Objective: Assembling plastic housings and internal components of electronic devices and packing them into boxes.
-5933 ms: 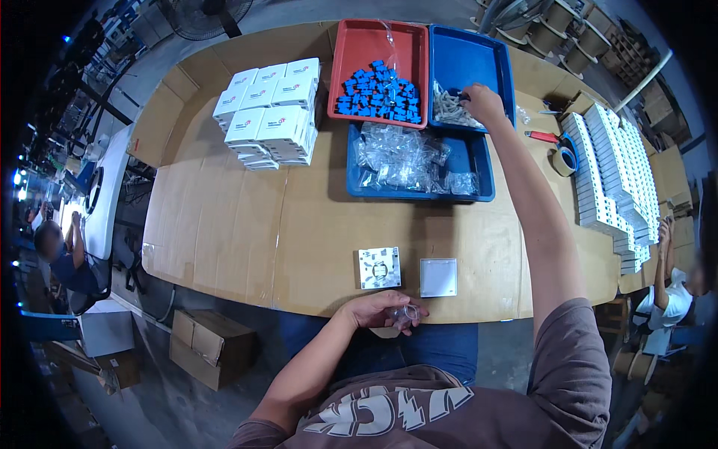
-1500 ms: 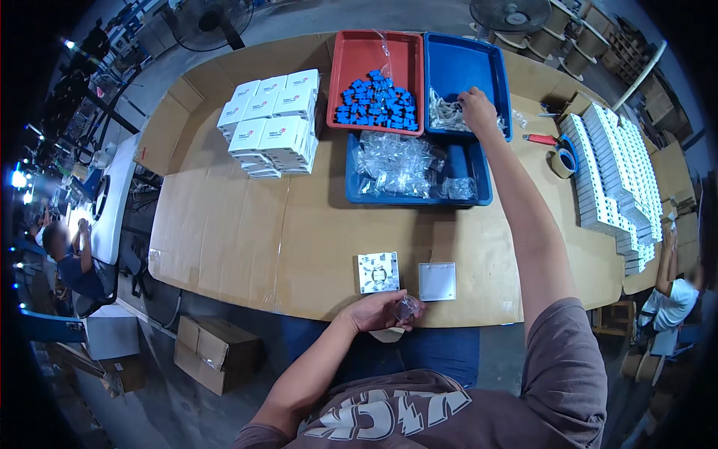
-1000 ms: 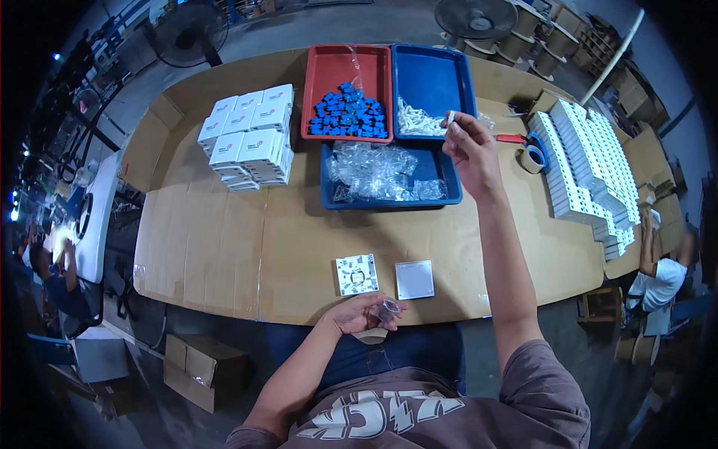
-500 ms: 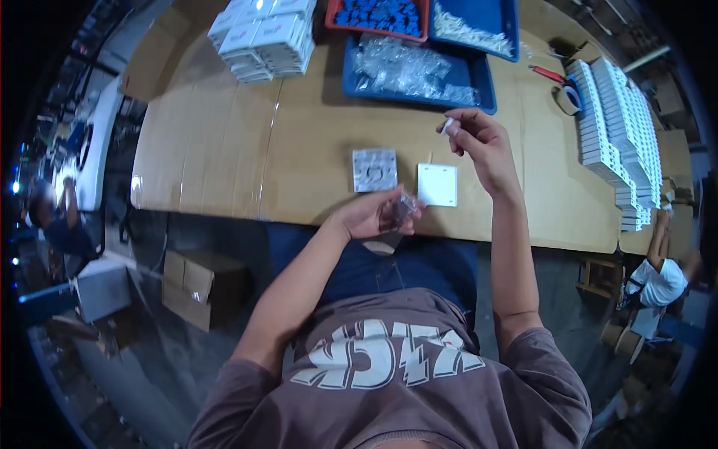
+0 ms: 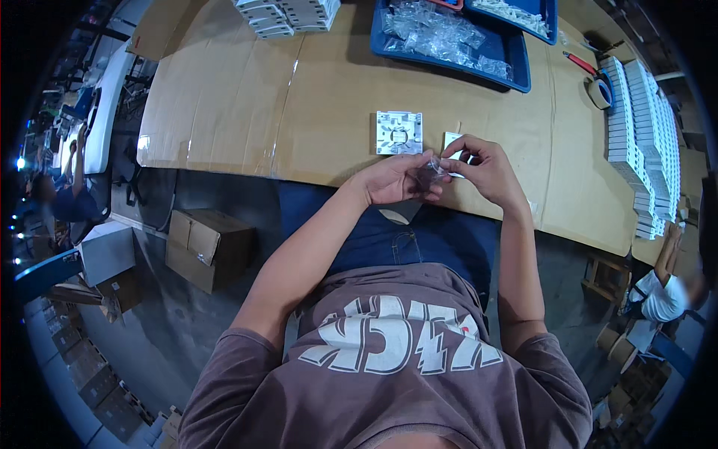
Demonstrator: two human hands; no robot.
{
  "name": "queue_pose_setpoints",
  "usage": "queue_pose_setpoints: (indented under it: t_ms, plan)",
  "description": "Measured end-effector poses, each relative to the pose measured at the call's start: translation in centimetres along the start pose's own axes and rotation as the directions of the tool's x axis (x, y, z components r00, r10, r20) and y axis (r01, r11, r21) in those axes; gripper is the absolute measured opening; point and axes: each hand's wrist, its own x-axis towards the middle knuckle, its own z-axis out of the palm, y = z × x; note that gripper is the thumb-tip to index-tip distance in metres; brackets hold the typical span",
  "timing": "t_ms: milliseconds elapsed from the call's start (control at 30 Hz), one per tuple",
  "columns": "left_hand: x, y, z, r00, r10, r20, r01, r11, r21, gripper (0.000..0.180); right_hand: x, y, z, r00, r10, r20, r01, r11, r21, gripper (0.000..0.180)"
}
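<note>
My left hand (image 5: 390, 181) holds a small clear plastic bag (image 5: 431, 175) near the table's front edge, its fingers curled round it. My right hand (image 5: 488, 170) has its thumb and forefinger pinched at the bag's right side; whatever small piece sits between those fingertips is hidden. Just beyond my left hand, a square white plastic tray (image 5: 386, 136) with moulded clips and a round centre lies flat. A flat white square plate (image 5: 452, 139) lies partly covered by my right hand.
A blue bin (image 5: 516, 82) of clear bags stands at the back, beside another blue bin (image 5: 552, 34) of white pieces. White stacked units (image 5: 295, 16) are at back left, more stacks (image 5: 636, 135) at right. A tape roll (image 5: 598, 94) and red-handled tool (image 5: 580, 63) lie near.
My right hand has come down and left to meet the bag in my left hand. The white piece it held is now out of sight. The whole view has shifted.
</note>
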Motion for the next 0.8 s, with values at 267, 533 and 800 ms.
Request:
queue_pose_setpoints:
  t_ms: [267, 533, 800]
  plan:
    - [-0.2, 0.2, 0.7, 1.0, 0.028, 0.013, -0.028, 0.999, -0.025, 0.048, 0.5, -1.6, 0.5, 0.997, -0.063, 0.037, 0.063, 0.998, -0.002, 0.009]
    - [-0.2, 0.1, 0.9, 0.999, 0.04, -0.02, -0.039, 0.999, 0.018, 0.046, 1.2, -0.5, -0.1, 0.962, -0.099, 0.255, 0.11, 0.994, -0.027, 0.019]
    - [-0.6, 0.2, 1.2, 0.996, 0.001, -0.091, -0.001, 1.0, 0.001, 0.035, 1.0, -0.1, 1.1, 0.918, -0.04, 0.394, -0.041, 0.98, 0.194, 0.041]
